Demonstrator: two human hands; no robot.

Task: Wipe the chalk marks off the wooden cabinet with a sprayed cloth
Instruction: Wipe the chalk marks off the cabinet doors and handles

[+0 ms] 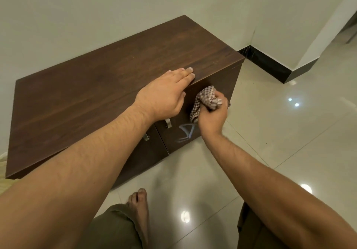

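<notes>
A low dark wooden cabinet (pixel 96 86) stands against the wall, seen from above. My left hand (pixel 166 92) rests flat on its top at the front edge, fingers straight. My right hand (pixel 212 116) grips a bunched checked cloth (pixel 204 100) and presses it against the upper part of the right door. Pale chalk marks (pixel 186 132), shaped like triangles, show on that door below the cloth. Two metal handles (pixel 168 123) sit where the two doors meet.
Glossy cream floor tiles (pixel 280 132) spread to the right and front of the cabinet. A dark skirting board (pixel 270 63) runs along the white wall corner behind. My bare foot (pixel 138 206) and knees are in front of the cabinet.
</notes>
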